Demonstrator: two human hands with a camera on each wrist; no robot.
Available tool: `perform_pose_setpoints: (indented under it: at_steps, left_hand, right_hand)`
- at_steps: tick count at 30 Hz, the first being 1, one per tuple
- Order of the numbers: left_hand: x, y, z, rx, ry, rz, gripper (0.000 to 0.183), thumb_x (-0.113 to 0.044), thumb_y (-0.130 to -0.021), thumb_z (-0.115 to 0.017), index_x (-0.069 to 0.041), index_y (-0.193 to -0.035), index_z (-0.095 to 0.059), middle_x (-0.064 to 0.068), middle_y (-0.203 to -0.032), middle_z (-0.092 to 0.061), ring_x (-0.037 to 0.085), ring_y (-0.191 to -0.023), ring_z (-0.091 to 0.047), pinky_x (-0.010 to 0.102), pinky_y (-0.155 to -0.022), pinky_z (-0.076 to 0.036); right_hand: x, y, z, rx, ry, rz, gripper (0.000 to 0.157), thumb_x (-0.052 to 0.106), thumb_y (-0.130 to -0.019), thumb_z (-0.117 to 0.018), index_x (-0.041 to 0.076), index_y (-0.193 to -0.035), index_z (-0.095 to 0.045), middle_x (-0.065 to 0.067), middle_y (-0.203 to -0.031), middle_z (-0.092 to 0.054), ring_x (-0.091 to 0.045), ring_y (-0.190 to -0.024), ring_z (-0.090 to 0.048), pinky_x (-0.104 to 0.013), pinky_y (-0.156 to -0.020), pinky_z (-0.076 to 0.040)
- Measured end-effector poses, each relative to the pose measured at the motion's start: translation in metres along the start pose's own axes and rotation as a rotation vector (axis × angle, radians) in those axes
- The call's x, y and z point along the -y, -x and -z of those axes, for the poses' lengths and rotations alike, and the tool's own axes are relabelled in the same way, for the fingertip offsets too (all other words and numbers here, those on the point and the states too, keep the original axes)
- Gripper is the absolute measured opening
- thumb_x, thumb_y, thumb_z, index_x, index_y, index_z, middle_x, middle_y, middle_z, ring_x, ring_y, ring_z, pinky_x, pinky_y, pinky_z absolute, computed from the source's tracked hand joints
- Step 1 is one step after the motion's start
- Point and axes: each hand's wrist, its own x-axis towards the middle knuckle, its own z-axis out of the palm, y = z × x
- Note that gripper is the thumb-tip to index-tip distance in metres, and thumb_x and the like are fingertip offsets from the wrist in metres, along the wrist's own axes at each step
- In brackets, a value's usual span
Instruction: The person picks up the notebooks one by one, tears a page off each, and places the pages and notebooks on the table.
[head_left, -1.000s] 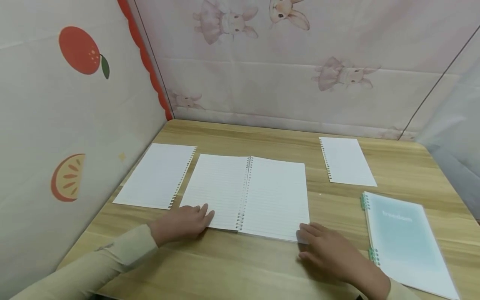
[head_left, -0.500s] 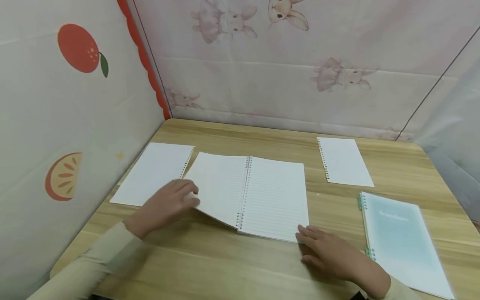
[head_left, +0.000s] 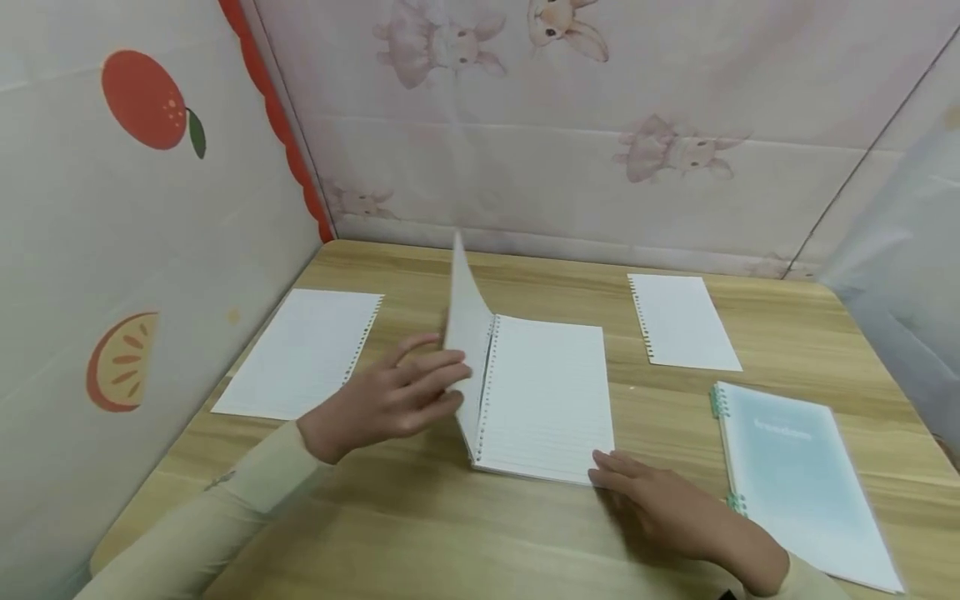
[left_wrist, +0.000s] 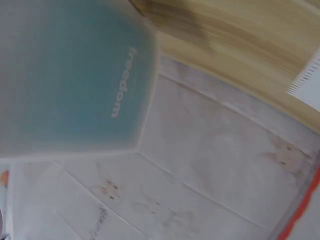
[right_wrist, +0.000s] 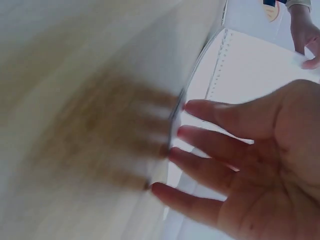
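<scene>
A lined spiral notebook (head_left: 551, 392) lies with its right half flat on the table. Its left half (head_left: 467, 333) stands almost upright at the coil. My left hand (head_left: 386, 400) grips that raised half near its lower outer edge, fingertips overlapping the inner page. The left wrist view has the blue-green cover (left_wrist: 75, 75), printed "freedom", on the outside of the raised half. At the lower right corner of the notebook, my right hand (head_left: 675, 508) rests with fingers extended. The right wrist view shows those fingertips (right_wrist: 192, 107) right at the notebook's near edge.
A torn-out sheet (head_left: 300, 350) lies to the left, a smaller one (head_left: 684, 321) at the back right. Another closed spiral notebook (head_left: 802, 483) with a pale blue cover lies beside my right forearm. Printed cloth walls (head_left: 525, 183) stand behind the wooden table (head_left: 420, 533) and at the left.
My left hand has gripped the notebook's left half, lifted it off the table and swung it rightward to nearly upright. The right hand has stayed at the lower right corner.
</scene>
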Motion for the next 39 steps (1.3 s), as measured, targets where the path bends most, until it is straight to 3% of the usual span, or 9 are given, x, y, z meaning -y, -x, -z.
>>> perform_pose_setpoints:
  at_steps: [3, 7, 12, 14, 17, 22, 27, 31, 39]
  left_hand:
    - [-0.005, -0.015, -0.008, 0.004, 0.010, -0.039, 0.011, -0.004, -0.092, -0.056, -0.013, -0.088, -0.062, 0.011, -0.122, -0.058, 0.031, -0.118, -0.054, 0.048, -0.101, -0.042]
    - [-0.010, -0.031, -0.017, 0.069, 0.039, -0.068, 0.012, -0.004, -0.088, -0.060, -0.015, -0.093, -0.062, 0.011, -0.128, -0.055, 0.034, -0.122, -0.052, 0.046, -0.103, -0.041]
    - [-0.017, -0.047, -0.027, 0.145, 0.031, -0.086, 0.019, -0.001, -0.089, -0.057, -0.016, -0.099, -0.062, 0.010, -0.130, -0.055, 0.026, -0.115, -0.058, 0.035, -0.091, -0.050]
    - [-0.021, -0.055, -0.035, 0.155, 0.051, -0.085, 0.018, -0.001, -0.091, -0.055, -0.015, -0.100, -0.061, 0.010, -0.131, -0.055, 0.022, -0.109, -0.060, 0.030, -0.083, -0.052]
    - [-0.028, -0.065, -0.048, 0.173, 0.111, -0.089, 0.020, 0.001, -0.094, -0.049, -0.013, -0.100, -0.061, 0.012, -0.131, -0.054, 0.018, -0.101, -0.061, 0.025, -0.075, -0.051]
    - [-0.043, -0.080, -0.068, 0.271, 0.142, -0.146, 0.024, 0.003, -0.097, -0.041, -0.012, -0.102, -0.060, 0.011, -0.134, -0.050, 0.016, -0.101, -0.059, 0.021, -0.073, -0.050]
    - [-0.063, -0.091, -0.086, 0.367, 0.128, -0.198, 0.031, 0.002, -0.099, -0.034, -0.016, -0.101, -0.060, 0.004, -0.130, -0.048, 0.012, -0.096, -0.056, 0.019, -0.073, -0.049]
    - [-0.077, -0.094, -0.099, 0.443, 0.152, -0.204, 0.031, -0.001, -0.098, -0.038, -0.021, -0.106, -0.061, 0.000, -0.134, -0.046, 0.010, -0.096, -0.056, 0.020, -0.071, -0.049]
    - [-0.087, -0.089, -0.105, 0.527, 0.225, -0.177, 0.051, -0.012, -0.099, -0.049, -0.037, -0.142, -0.039, -0.004, -0.142, -0.043, 0.009, -0.103, -0.056, 0.025, -0.080, -0.048]
  right_hand:
    - [-0.002, 0.000, 0.000, -0.050, -0.035, -0.003, 0.033, 0.003, -0.095, -0.052, 0.006, -0.127, -0.061, -0.013, -0.133, -0.057, -0.031, -0.120, -0.056, -0.048, -0.094, -0.047]
    - [-0.004, -0.001, 0.002, -0.110, -0.078, -0.005, 0.036, 0.000, -0.096, -0.049, 0.003, -0.131, -0.057, -0.011, -0.129, -0.060, -0.026, -0.117, -0.058, -0.045, -0.093, -0.049]
    - [-0.004, -0.004, 0.009, -0.179, -0.181, -0.048, 0.039, -0.003, -0.096, -0.047, 0.002, -0.135, -0.053, -0.007, -0.118, -0.064, -0.015, -0.104, -0.060, -0.039, -0.088, -0.051]
    - [-0.003, -0.005, 0.013, -0.247, -0.236, -0.068, 0.041, -0.003, -0.097, -0.046, 0.002, -0.137, -0.050, -0.009, -0.121, -0.063, -0.018, -0.107, -0.059, -0.041, -0.088, -0.051]
    - [0.000, -0.007, 0.019, -0.377, -0.276, -0.076, 0.046, -0.003, -0.098, -0.045, 0.004, -0.143, -0.042, -0.016, -0.138, -0.052, -0.032, -0.121, -0.054, -0.049, -0.089, -0.049]
    - [0.002, -0.011, 0.026, -0.506, -0.294, -0.116, 0.055, -0.002, -0.100, -0.041, 0.009, -0.151, -0.027, -0.019, -0.146, -0.042, -0.040, -0.126, -0.046, -0.052, -0.090, -0.047]
    - [-0.001, -0.011, 0.023, -0.445, -0.248, -0.143, 0.061, -0.002, -0.099, -0.041, 0.014, -0.154, -0.020, -0.020, -0.150, -0.034, -0.040, -0.132, -0.039, -0.053, -0.097, -0.041]
    - [-0.003, -0.010, 0.016, -0.366, -0.182, -0.140, 0.060, -0.008, -0.094, -0.047, 0.010, -0.150, -0.032, -0.021, -0.147, -0.040, -0.039, -0.130, -0.043, -0.054, -0.098, -0.040]
    - [-0.010, -0.008, 0.012, -0.233, -0.131, -0.158, 0.042, -0.002, -0.095, -0.051, 0.005, -0.136, -0.052, -0.017, -0.134, -0.055, -0.041, -0.124, -0.049, -0.056, -0.095, -0.043]
